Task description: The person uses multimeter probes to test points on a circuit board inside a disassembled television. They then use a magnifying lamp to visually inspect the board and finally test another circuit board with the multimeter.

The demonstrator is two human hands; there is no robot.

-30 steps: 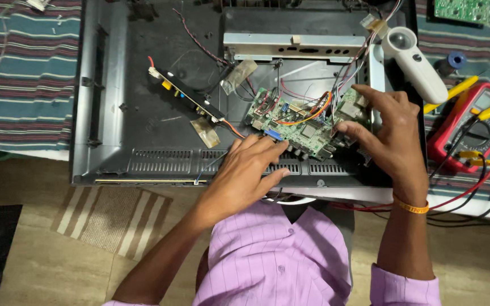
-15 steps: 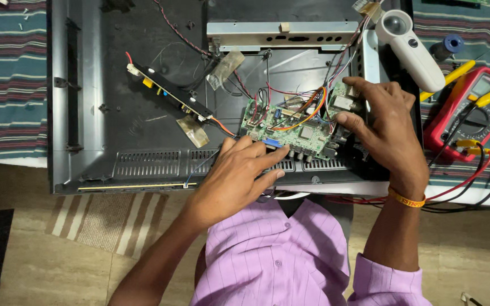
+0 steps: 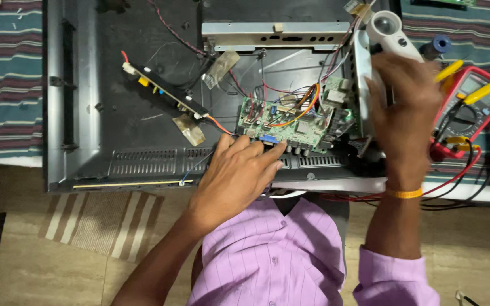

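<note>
Seen from the head camera, I work over the opened back of a flat-screen set (image 3: pixel 86 113) lying face down on the desk (image 3: pixel 7 68), which is covered by a striped cloth. My left hand (image 3: pixel 239 170) rests palm down, fingers spread and only loosely curled, with its fingertips (image 3: pixel 273 152) touching the near edge of the green circuit board (image 3: pixel 290 122); it grips nothing. My right hand (image 3: pixel 404 113) hangs blurred over the right end of the chassis, just beside a white handheld magnifier (image 3: pixel 389 31); I cannot tell how far its fingers are curled or whether they have hold of anything.

The board sits near the middle of the set, toward the near edge, and orange, red and blue wires (image 3: pixel 299 102) loop across it. I judge it light, stiff and fragile: thin, crowded with small parts and connectors, and tethered by those leads, so it will not lift freely. The bare edges look like the safest place to take it, thumb and fingers on opposite sides and clear of the components and wire plugs.

A narrow black strip board (image 3: pixel 163 93) lies to the left of it. A red multimeter (image 3: pixel 474 105) with yellow probes (image 3: pixel 486 85) lies at the right.
</note>
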